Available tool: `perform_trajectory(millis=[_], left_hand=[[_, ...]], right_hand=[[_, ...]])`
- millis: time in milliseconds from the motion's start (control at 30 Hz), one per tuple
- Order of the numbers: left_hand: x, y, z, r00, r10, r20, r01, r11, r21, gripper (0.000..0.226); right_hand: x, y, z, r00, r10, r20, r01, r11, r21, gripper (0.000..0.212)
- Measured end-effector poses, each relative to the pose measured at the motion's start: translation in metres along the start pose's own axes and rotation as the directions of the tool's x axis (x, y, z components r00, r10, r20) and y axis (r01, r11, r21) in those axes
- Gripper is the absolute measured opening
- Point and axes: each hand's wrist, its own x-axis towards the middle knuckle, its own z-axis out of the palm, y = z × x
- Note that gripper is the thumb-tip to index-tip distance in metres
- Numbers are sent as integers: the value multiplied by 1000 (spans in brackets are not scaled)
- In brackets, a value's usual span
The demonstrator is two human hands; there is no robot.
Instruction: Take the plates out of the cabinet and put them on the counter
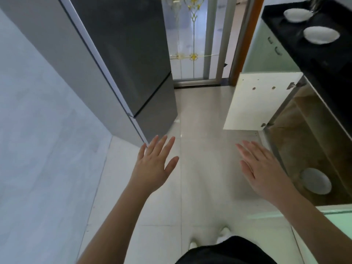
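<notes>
Tiled kitchen floor [200,121], two plates [321,34] on black bench [297,44], one plate [316,181] in open cabinet [304,149], left hand [154,166] and right hand [264,172] empty, fingers [162,143] spread wide

White plates [321,35]; black counter [297,46]; grey fridge [122,54]

Left hand [154,166], right hand [264,172] outstretched, fingers [245,147] spread, empty.

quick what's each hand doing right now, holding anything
Left hand: open, fingers spread, holding nothing.
Right hand: open, flat, holding nothing.
</notes>
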Motion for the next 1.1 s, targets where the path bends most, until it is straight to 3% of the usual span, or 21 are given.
perform_trajectory(millis=[167, 733, 1100], left_hand=[[36, 1, 6, 999, 3, 32, -3, 1000, 10, 70], [254, 51, 13, 983, 155, 101, -163, 984, 68, 75], [412, 38, 8, 918, 383, 100, -388, 921, 38, 73]], right_hand=[[41, 7, 6, 999, -49, 21, 49, 999, -8, 66], [185, 109, -9, 992, 110, -57, -107, 993, 59, 60], [282, 123, -8, 933, 356, -55, -354, 934, 43, 57]])
